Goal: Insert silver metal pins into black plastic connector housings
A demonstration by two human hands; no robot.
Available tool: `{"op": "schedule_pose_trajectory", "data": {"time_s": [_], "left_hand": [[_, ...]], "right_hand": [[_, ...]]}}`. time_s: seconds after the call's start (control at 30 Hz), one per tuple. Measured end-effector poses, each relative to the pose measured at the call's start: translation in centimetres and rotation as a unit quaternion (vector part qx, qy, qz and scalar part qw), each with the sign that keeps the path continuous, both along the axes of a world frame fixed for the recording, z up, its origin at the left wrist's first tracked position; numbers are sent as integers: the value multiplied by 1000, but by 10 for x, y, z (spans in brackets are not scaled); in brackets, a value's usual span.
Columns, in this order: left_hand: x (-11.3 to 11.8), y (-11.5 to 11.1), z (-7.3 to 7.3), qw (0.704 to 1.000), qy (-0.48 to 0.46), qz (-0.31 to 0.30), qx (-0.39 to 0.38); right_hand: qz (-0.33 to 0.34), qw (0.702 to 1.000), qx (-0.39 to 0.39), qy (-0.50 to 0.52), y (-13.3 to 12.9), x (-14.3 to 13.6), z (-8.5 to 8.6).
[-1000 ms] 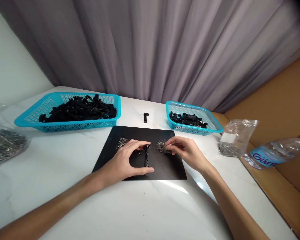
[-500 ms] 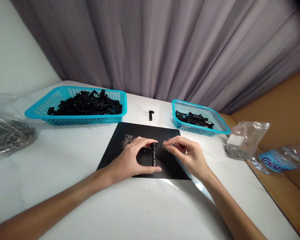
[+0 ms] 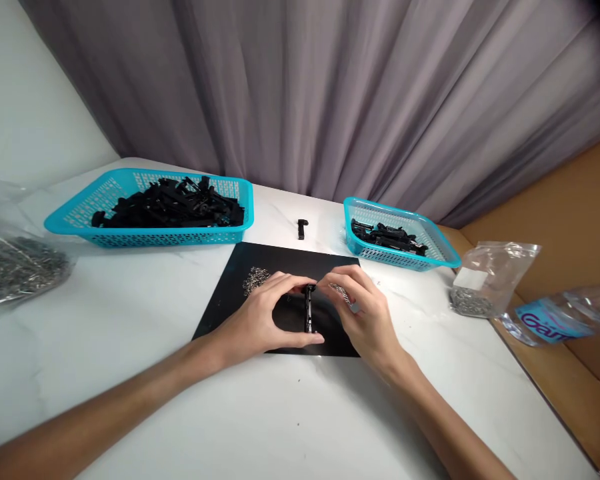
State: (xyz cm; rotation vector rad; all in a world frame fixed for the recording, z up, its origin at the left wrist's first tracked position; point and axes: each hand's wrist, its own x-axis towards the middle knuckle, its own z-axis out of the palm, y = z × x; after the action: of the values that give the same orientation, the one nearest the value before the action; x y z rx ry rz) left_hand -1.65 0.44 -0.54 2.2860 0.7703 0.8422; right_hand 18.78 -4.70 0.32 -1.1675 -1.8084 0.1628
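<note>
My left hand (image 3: 260,313) grips a narrow black part (image 3: 309,310) between thumb and fingers, one at each end, over a black mat (image 3: 220,307). Thumb and fingertips of my right hand (image 3: 363,307) are pinched together at the far end of that part; whatever they hold is too small to make out. One pile of small metal pieces (image 3: 256,280) lies on the mat beyond my left hand. Another pile (image 3: 341,293) shows partly behind my right fingers.
A large blue basket (image 3: 167,237) of black parts stands at the left, a smaller one (image 3: 405,260) at the right. Between them lies a single black part (image 3: 301,229). Clear bags of metal pieces (image 3: 25,267) (image 3: 473,300) and a bottle (image 3: 555,320) flank the mat.
My right hand has moved left from the right pile to the far end of the black part. My left hand keeps its grip in nearly the same place.
</note>
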Motion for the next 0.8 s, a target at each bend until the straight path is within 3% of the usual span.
{"op": "schedule_pose_trajectory", "data": {"time_s": [0.2,0.4,0.8], "left_hand": [[1,0,-1,1000,-3,-5,8],[1,0,0,1000,-7,-10,18],[1,-2,-4,998,-24,-22,44]], "right_hand": [[-3,996,-55,70,0,-10,-4],[-7,994,-75,75,-1,-14,-7],[-64,994,-13,-85,-6,-17,-10]]}}
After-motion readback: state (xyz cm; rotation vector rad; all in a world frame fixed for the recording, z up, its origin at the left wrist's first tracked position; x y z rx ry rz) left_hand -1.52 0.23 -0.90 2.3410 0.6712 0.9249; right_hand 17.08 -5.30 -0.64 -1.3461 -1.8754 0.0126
